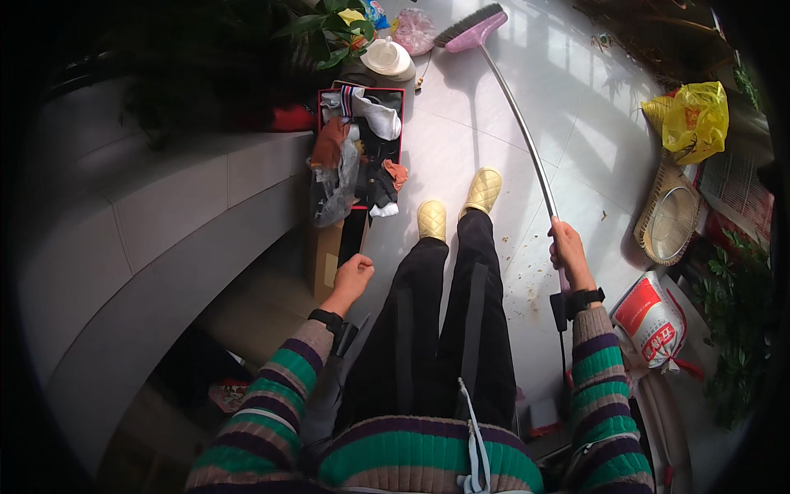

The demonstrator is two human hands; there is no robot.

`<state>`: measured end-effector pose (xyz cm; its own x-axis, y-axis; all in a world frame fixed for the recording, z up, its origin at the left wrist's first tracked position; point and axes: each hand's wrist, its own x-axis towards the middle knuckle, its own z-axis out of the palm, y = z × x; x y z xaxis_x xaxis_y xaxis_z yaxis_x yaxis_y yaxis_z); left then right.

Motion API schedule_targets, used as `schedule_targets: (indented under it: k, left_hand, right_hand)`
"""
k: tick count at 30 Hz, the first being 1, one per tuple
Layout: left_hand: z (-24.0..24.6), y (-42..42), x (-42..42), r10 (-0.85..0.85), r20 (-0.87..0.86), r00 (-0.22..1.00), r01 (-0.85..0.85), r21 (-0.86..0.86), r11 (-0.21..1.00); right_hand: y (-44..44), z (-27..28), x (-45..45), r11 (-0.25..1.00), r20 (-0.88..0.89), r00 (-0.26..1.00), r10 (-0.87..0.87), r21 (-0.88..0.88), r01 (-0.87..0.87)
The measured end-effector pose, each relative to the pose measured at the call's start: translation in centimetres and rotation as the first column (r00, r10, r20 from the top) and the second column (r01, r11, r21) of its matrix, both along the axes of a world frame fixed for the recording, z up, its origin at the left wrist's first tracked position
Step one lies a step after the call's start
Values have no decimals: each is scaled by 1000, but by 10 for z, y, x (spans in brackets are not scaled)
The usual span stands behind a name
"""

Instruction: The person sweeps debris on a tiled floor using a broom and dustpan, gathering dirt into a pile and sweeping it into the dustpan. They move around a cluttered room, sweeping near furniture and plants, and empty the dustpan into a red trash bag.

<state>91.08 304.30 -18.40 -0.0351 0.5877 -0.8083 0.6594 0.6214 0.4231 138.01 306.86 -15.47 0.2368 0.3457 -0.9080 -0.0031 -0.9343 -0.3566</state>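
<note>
My right hand (566,250) is wrapped around the upper handle of a broom. The broom's metal pole (521,120) slants forward to a pink head with dark bristles (472,28), far ahead on the tiled floor. Loosely curled, my left hand (353,276) hangs beside my leg with nothing visible in it. Just beyond it is an open red-rimmed box (401,123) full of socks, cloth and a clear plastic bag. Crumbs and bits of dirt (534,299) are scattered on the floor between my legs and the broom handle.
A grey tiled ledge (179,191) curves along the left. Ahead stand a white plastic jug (387,58) and a pink plastic bag (415,31). On the right are a yellow plastic bag (697,120), a woven basket with a sieve (669,222), a white-and-red sack (653,324) and green plants (731,272).
</note>
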Motion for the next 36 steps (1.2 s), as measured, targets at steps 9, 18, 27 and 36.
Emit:
schedule_targets:
  k: [9,18,27,36]
  left_hand:
    - [-64,42,29,311,38,950,-306,-105,946]
    - [26,16,38,183,-17,983,-178,-348,920]
    - [43,114,81,227,2,974,-212,-354,911]
    - [54,252,90,204,74,976,-177,-274,945]
  right_hand:
    - [69,-90,57,990,-74,997,1,-139,-11]
    - [-172,105,99,886,69,989,-130,-441,147]
    - [-42,113,84,994,-74,993,-93,45,96]
    - [327,-7,76,855,252,924,288,367,-366]
